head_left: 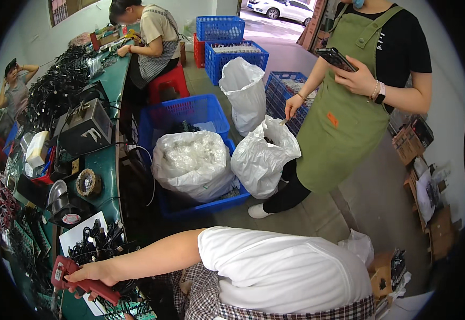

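Note:
My right hand (95, 273) is wrapped round the handle of a red, pistol-shaped soldering gun (65, 269) at the lower left. Its thin tip points down toward the bench. Beneath and beside this hand lie black cables (96, 240), bundled on a white sheet. A green circuit board (136, 309) with black leads lies close to the gun's handle. Of my left hand (129, 317), only what seems a sliver of a finger shows at the lower edge; what it holds is out of sight.
The green bench (107, 165) carries a grey metal box (85, 128), a tape roll (88, 183) and piled cables. Blue crates (206, 210) and white sacks (192, 165) stand on the floor. A person in a green apron (339, 133) holds a phone; another sits at the bench's far end.

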`<state>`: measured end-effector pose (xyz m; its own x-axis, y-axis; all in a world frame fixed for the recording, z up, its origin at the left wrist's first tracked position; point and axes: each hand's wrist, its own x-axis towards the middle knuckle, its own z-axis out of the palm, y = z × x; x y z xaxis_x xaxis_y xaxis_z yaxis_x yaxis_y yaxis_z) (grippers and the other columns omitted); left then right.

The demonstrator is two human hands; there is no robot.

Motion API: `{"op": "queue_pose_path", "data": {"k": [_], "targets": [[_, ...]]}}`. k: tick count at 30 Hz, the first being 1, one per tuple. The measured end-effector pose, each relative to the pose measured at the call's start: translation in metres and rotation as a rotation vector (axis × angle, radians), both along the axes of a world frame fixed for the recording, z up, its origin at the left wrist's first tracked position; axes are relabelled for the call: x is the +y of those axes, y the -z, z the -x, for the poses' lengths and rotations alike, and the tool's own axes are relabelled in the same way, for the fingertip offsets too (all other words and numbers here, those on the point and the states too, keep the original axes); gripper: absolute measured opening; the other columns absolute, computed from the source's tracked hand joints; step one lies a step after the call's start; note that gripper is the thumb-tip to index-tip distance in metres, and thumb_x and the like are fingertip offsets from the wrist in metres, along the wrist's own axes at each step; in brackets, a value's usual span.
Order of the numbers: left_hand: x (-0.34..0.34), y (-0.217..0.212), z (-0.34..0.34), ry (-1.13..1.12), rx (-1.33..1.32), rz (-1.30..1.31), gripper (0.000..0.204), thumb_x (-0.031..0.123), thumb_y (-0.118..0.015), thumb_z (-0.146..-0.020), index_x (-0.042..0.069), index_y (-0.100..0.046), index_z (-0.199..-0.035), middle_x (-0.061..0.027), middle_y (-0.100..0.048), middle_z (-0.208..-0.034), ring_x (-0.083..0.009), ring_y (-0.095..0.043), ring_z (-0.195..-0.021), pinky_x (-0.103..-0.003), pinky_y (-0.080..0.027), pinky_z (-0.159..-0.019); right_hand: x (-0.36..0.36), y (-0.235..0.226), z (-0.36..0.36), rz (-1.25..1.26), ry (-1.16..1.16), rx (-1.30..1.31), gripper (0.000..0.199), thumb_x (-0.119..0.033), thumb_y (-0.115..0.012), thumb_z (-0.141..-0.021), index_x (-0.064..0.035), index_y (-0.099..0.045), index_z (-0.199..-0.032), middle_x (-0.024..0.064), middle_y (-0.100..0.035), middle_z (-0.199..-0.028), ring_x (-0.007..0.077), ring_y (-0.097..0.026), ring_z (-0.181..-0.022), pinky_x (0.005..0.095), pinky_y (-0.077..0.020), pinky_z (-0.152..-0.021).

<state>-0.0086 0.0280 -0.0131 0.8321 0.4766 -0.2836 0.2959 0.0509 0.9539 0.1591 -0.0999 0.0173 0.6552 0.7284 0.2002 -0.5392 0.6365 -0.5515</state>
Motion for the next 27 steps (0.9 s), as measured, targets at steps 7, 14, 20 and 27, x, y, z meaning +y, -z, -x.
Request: {"op": "queue_pose_path", "data": {"k": [7,14,20,27], "targets": [[-0.01,-0.012,0.004,-0.027,-0.065,0.097,0.031,0.024,-0.061,-0.081,0.004,-0.052,-0.102,-0.0063,-0.055,-0.08,-0.0118,-0.046,-0.056,-0.027,-0.037,-0.049,-0.004,-0.004,0.001,-0.063,-0.071,0.1,0.035,-0.041,-0.055,-0.084,-0.0138,-0.05,-0.104,0.0032,-0.057,-0.088,0.0205,-0.056,-0.08,0.0386,-0.0453,-0.059],[-0.056,-0.056,0.023,0.143,-0.162,0.644,0.043,0.023,-0.058,-0.081,-0.002,-0.047,-0.115,-0.0157,-0.053,-0.109,-0.0236,-0.05,-0.097,-0.04,-0.039,-0.085,-0.034,-0.028,0.017,-0.121,-0.069,0.113,0.035,-0.042,-0.055,-0.084,-0.0161,-0.049,-0.106,0.0019,-0.058,-0.089,0.0204,-0.058,-0.081,0.0398,-0.0445,-0.062],[-0.018,-0.023,0.014,0.195,-0.193,1.084,0.045,0.026,-0.058,-0.082,0.0,-0.048,-0.118,-0.0182,-0.051,-0.116,-0.0318,-0.046,-0.109,-0.047,-0.036,-0.095,-0.075,-0.045,0.027,-0.112,-0.019,0.089,0.034,-0.045,-0.057,-0.081,-0.0194,-0.05,-0.103,-0.0009,-0.057,-0.091,0.0175,-0.057,-0.086,0.0394,-0.044,-0.065],[0.009,0.016,-0.001,0.52,-0.222,1.151,0.036,0.032,-0.056,-0.081,0.007,-0.056,-0.108,-0.0125,-0.061,-0.094,-0.0309,-0.056,-0.09,-0.044,-0.044,-0.08,-0.107,-0.045,0.033,-0.089,0.057,0.101,0.036,-0.044,-0.059,-0.08,-0.0179,-0.05,-0.104,0.0013,-0.057,-0.096,0.0152,-0.056,-0.091,0.0331,-0.0479,-0.069]]}}
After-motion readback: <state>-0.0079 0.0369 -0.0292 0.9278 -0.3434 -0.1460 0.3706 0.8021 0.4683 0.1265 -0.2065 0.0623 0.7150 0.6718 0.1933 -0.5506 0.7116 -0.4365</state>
